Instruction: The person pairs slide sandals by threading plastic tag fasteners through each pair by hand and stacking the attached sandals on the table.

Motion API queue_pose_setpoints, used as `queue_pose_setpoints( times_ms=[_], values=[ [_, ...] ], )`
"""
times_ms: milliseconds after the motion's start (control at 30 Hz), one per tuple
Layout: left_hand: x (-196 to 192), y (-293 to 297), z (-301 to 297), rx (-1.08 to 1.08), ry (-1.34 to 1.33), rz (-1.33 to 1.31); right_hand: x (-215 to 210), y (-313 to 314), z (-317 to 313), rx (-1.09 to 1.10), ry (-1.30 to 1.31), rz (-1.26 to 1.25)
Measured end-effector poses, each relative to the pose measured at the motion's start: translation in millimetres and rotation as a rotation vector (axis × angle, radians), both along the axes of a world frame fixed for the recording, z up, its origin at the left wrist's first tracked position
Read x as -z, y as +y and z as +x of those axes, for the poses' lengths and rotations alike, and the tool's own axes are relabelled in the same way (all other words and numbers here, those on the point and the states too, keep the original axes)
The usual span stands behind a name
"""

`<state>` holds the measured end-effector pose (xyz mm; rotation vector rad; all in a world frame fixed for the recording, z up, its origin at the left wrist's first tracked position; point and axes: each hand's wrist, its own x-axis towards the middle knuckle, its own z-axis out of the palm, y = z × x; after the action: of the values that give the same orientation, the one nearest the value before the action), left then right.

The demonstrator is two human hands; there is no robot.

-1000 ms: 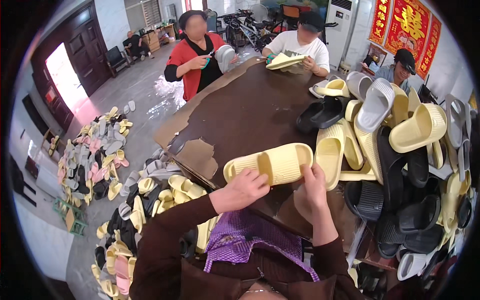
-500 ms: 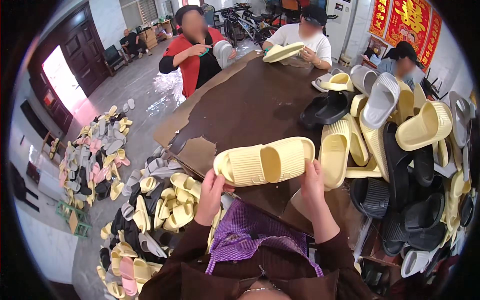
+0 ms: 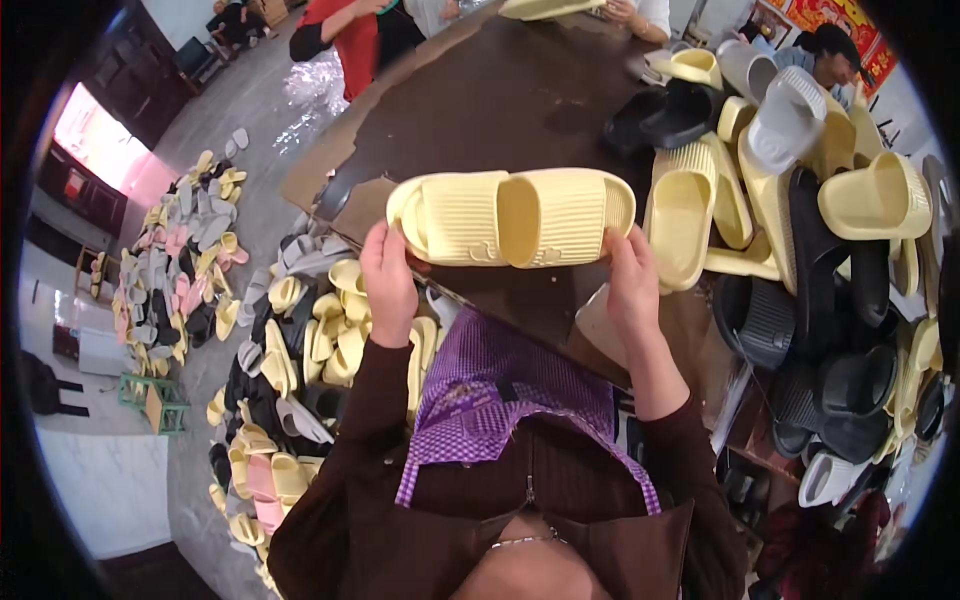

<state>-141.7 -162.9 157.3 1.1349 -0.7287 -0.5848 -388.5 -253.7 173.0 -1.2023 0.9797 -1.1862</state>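
Observation:
A pair of pale yellow slide slippers [image 3: 465,215], slotted into each other with their ribbed straps side by side, is held level above the near part of the table. My left hand [image 3: 388,280] grips the left end, fingers behind and thumb in front. At the opposite end my right hand [image 3: 632,280] is closed on the same pair. Just right of it, a single yellow slipper [image 3: 680,230] lies at the edge of a heap of slippers.
The brown table [image 3: 450,110] has a torn covering. Yellow, grey and black slippers [image 3: 765,320] pile up on its right side. More slippers [image 3: 180,270] cover the floor at left. Co-workers stand or sit at the far side, one in a red top [image 3: 350,45]. A green stool [image 3: 153,402] stands left.
Both hands and the slipper pair now appear higher in the picture. The table and surroundings have also shifted upward in view, cutting off the far co-workers. My grip stays the same.

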Motion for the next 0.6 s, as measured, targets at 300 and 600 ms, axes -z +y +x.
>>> queue_pose_setpoints(
  times_ms=[300, 600],
  values=[
    [28.7, 15.2, 91.7, -0.581, -0.676, 0.270, -4.0, 3.1, -42.8, 0.472, -0.206, -0.017],
    [-19.3, -16.9, 97.2, -0.102, -0.185, 0.184, -63.4, -23.3, -68.3, 0.029, 0.143, -0.143]
  ],
)
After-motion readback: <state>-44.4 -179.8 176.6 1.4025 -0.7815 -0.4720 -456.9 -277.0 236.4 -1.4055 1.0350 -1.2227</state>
